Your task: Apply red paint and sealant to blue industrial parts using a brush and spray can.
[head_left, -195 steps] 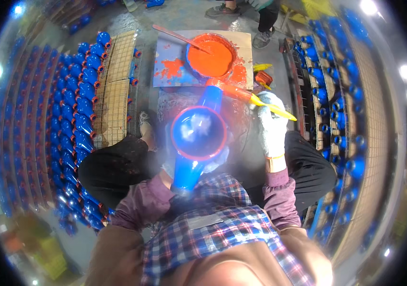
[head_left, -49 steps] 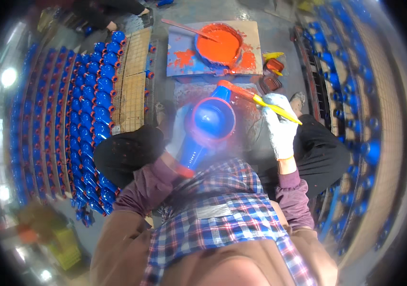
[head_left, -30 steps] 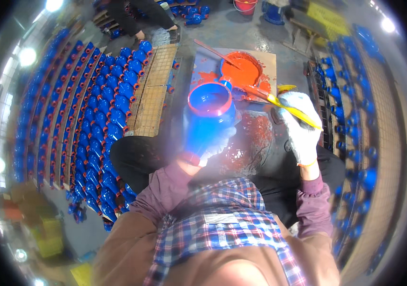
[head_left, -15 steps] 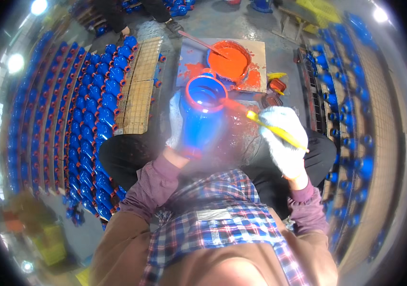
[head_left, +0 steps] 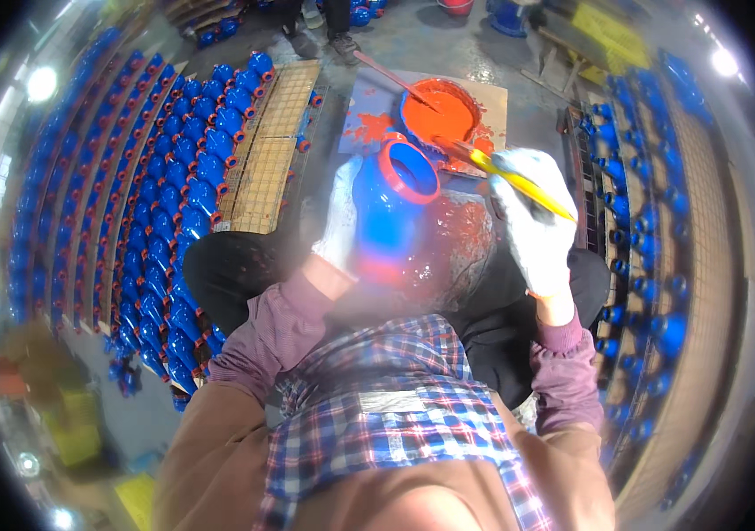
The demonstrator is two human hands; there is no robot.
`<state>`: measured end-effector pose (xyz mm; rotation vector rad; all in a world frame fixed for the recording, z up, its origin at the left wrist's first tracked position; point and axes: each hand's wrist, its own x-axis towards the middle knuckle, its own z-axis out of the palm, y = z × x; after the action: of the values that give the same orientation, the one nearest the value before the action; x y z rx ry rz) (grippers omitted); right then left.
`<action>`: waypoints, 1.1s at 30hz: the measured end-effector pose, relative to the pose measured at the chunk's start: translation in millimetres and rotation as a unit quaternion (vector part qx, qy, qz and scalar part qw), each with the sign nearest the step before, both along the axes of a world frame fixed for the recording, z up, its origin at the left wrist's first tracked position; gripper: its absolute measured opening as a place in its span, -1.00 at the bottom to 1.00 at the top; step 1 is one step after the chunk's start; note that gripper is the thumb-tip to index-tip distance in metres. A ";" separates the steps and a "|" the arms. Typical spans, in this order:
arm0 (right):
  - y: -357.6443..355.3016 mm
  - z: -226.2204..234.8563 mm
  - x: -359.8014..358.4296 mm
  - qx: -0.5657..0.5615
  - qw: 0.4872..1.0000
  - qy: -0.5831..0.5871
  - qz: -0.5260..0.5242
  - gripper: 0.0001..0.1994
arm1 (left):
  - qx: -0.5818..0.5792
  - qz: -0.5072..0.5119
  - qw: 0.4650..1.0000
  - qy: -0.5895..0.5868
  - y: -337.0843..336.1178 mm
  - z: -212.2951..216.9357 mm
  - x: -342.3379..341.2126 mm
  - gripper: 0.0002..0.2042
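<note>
My left hand (head_left: 339, 212), in a white glove, is closed around the side of a glossy blue hollow metal fitting (head_left: 388, 212). The fitting is tilted, its wide mouth facing up and to the right, with a wet orange-red rim. In my gloved right hand (head_left: 538, 226) is a paintbrush (head_left: 526, 188) with a yellow handle. Its bristles reach the near edge of a round bowl (head_left: 475, 99) of orange-red paint (head_left: 437, 113); whether they touch the paint I cannot tell. A stick (head_left: 392, 78) leans in the bowl.
The bowl stands on a paint-splashed board (head_left: 367, 102). Rows of blue fittings with red ends (head_left: 187, 150) fill racks on the left; more blue fittings (head_left: 647, 265) line the right. A wooden slatted rack (head_left: 273, 142) lies front left. Another person's legs (head_left: 337, 26) show at the far side.
The brush has left the fitting's rim and moved up and away to the paint bowl. My left hand has turned the fitting's mouth toward the right. The whole view has shifted slightly.
</note>
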<state>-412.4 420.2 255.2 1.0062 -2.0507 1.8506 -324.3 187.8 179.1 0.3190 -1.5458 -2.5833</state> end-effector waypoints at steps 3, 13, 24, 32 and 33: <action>-17.4 -0.8 -5.0 -0.015 0.999 0.010 0.035 -0.67 | 0.205 0.011 0.977 -0.051 11.7 18.2 0.8 -0.56; 6.7 17.2 18.9 0.086 0.977 0.187 0.061 -0.67 | 0.020 -0.057 0.998 0.010 9.4 21.5 -5.1 -0.64; 29.5 15.7 -14.9 0.092 0.980 0.172 -0.032 -0.76 | 0.433 -0.032 0.899 0.051 -59.9 57.1 44.4 -0.11; 1.5 26.0 -38.8 0.192 0.946 0.260 -0.016 -0.73 | 0.078 0.249 0.954 0.150 -156.6 55.8 132.2 -0.17; -3.0 26.6 -39.2 0.211 0.938 0.276 -0.014 -0.73 | 0.076 0.305 0.939 0.142 -164.2 44.9 144.3 -0.25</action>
<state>-451.6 417.2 281.8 1.3914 -2.0988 0.9535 -180.0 23.6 224.0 0.3528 -0.9550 -2.1367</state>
